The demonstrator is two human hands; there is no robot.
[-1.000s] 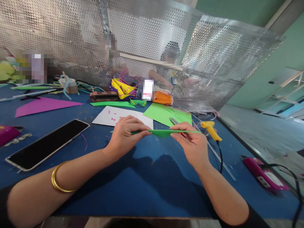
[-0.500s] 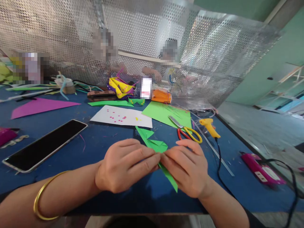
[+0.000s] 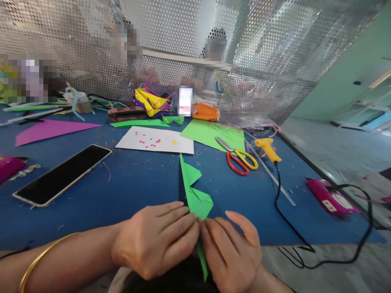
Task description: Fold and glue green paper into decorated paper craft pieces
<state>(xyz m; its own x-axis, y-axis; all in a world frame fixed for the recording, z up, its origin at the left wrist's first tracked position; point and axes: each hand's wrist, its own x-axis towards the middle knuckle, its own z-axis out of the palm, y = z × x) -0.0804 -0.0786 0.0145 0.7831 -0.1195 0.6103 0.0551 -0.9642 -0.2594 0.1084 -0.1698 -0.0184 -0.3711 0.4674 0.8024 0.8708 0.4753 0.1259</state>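
A folded strip of green paper (image 3: 197,199) with pointed flaps runs between my two hands at the table's near edge. My left hand (image 3: 159,238) pinches its left side, fingers pressed together. From the other side my right hand (image 3: 230,248) grips the same strip, with its thumb raised. The fingertips of both hands meet at the paper's middle, hiding that part. Its upper end points away over the table, and a narrow tail hangs below the fingers. Beyond the hands lie scissors (image 3: 236,156) with one red and one yellow handle.
A white sheet with small dots (image 3: 152,140) and a light green sheet (image 3: 207,136) lie behind. A phone (image 3: 64,175) and purple paper (image 3: 51,131) are at left. At right are a yellow glue gun (image 3: 268,149) and a pink power strip (image 3: 331,197). Perforated mesh (image 3: 183,28) stands behind.
Both hands have drawn the green paper nearer to me, and the strip now stands more upright in view. The scissors' handles have come fully into sight.
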